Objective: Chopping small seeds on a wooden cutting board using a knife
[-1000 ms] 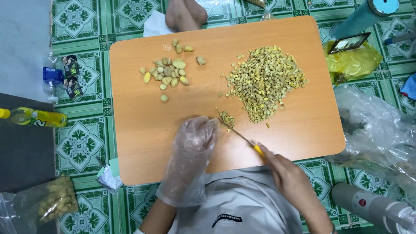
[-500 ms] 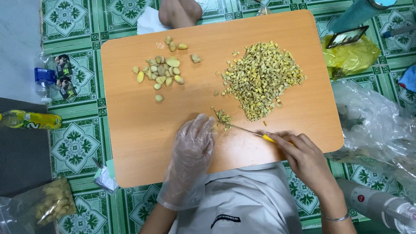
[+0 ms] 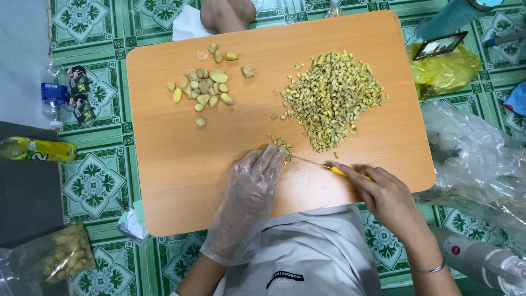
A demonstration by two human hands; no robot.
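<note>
A wooden board (image 3: 181, 159) lies across my lap. My left hand (image 3: 249, 192), in a loose clear plastic glove, rests flat on the board with its fingertips at a few small cut pieces (image 3: 282, 145). My right hand (image 3: 386, 194) grips a yellow-handled knife (image 3: 329, 167), its thin blade pointing left toward those pieces. A large heap of diced yellowish bits (image 3: 331, 98) sits at the upper right of the board. A cluster of whole peeled pieces (image 3: 205, 90) sits at the upper left.
Another person's foot (image 3: 224, 13) touches the board's far edge. A small water bottle (image 3: 60, 96) and a yellow bottle (image 3: 35, 149) lie at left, a bag of pieces (image 3: 57, 257) at lower left. Yellow bag (image 3: 446, 71) and clear plastic (image 3: 479, 164) at right.
The knife in my right hand has swung flatter, with the handle further right, and the blade still at the small pieces. My gloved left hand stays by them.
</note>
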